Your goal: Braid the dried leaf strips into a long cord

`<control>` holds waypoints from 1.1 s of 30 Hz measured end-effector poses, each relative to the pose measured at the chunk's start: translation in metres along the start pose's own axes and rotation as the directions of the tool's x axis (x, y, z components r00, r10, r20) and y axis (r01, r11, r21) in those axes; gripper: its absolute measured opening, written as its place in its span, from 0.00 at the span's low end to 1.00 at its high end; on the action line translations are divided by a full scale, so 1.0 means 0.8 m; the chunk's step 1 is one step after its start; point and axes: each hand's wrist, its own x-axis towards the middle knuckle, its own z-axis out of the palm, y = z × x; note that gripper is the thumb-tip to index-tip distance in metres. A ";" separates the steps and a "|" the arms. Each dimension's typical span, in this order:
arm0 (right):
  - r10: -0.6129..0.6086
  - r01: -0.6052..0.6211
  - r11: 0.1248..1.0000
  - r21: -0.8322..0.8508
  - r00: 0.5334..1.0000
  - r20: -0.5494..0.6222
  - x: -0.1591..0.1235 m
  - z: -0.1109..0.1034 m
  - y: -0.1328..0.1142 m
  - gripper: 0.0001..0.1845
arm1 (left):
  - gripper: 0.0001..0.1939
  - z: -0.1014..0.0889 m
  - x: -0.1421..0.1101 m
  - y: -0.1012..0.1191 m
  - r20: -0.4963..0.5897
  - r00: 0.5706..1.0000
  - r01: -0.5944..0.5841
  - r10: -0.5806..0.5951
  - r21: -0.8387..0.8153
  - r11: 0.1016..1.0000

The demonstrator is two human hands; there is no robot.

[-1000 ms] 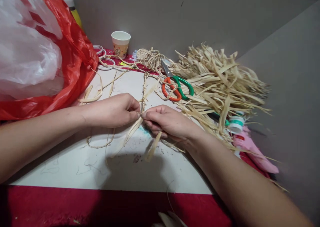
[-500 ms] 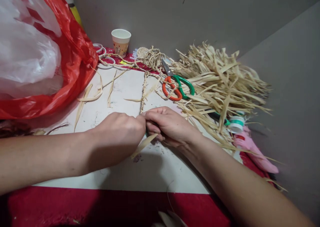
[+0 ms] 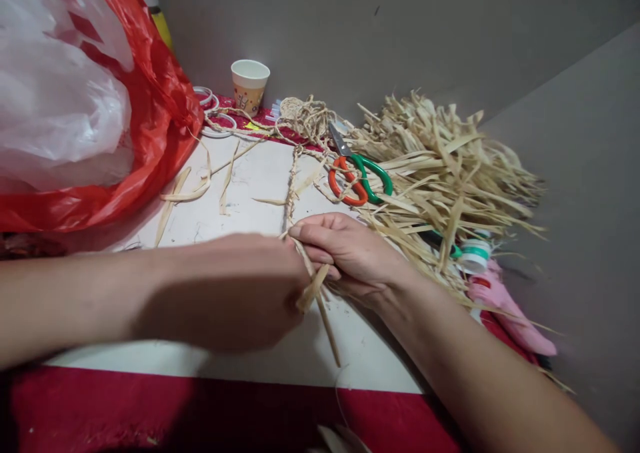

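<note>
A thin braided straw cord (image 3: 291,190) runs down the white board to my hands. My right hand (image 3: 345,246) pinches its lower end between thumb and forefinger, the other fingers curled. Below the pinch, loose straw strands (image 3: 327,326) hang out toward the front of the board. My left hand (image 3: 250,286), blurred by motion, is closed in a fist just left of and below the right fingertips. A pale folded straw strip (image 3: 312,292) shows at its fingers, which are mostly hidden behind the back of the hand.
Scissors (image 3: 370,178) with orange and green handles lie beside a big straw bundle (image 3: 440,153). A paper cup (image 3: 250,86), white rings (image 3: 220,125) and coiled cord (image 3: 310,120) stand at the back. A red-and-white plastic bag (image 3: 160,106) fills the left; a pink glue gun (image 3: 515,313) lies right.
My left hand has moved down and right, away from the pinch point, and loose strands now show below it. The right hand keeps its pinch on the cord. The view has shifted slightly.
</note>
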 end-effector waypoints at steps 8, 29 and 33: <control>-0.044 0.044 0.999 0.004 0.994 0.103 0.000 -0.010 -0.004 0.12 | 0.03 -0.037 0.049 0.004 0.196 0.933 0.360 -0.302 -0.516 0.777; -0.113 0.056 0.621 -0.781 0.993 -0.019 -0.007 -0.015 -0.006 0.17 | 0.13 -0.027 0.053 -0.015 0.383 0.885 0.396 -0.265 -0.317 0.862; -0.192 0.125 0.506 -0.853 0.981 0.030 -0.010 -0.010 -0.011 0.17 | 0.10 -0.027 0.052 -0.014 0.428 0.860 0.444 -0.278 -0.358 0.822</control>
